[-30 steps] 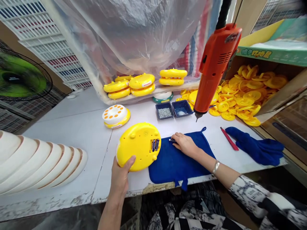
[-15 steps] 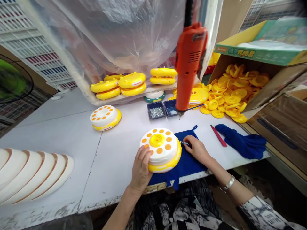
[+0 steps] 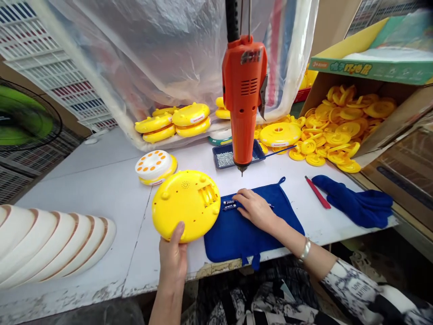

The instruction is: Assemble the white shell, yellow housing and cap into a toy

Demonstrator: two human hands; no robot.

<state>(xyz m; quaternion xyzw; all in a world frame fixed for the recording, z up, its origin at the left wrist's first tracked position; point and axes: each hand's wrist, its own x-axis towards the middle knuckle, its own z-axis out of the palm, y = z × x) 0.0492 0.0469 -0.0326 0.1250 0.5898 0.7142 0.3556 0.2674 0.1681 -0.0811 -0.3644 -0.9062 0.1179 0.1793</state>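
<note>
My left hand (image 3: 173,253) grips the lower edge of a round yellow toy (image 3: 184,207), thumb on top. The toy is tilted with its underside towards me, and its battery compartment (image 3: 209,196) is uncovered at the upper right. My right hand (image 3: 255,208) is over the blue cloth (image 3: 225,241), thumb and fingers closed around the right ends of two dark blue batteries (image 3: 229,204) lying side by side. Part of another battery (image 3: 271,206) shows beyond the back of that hand.
An orange electric screwdriver (image 3: 244,104) hangs above the table, near a tray of screws (image 3: 224,159). Behind are yellow toys (image 3: 191,113) and loose yellow parts (image 3: 324,135). A red-handled tool (image 3: 318,192) and blue glove (image 3: 358,203) lie right; white shells (image 3: 61,243) are left.
My left hand has lifted the toy off the cloth, leftwards, and turned it over from its white dotted side. My right hand has moved left over the cloth to the batteries.
</note>
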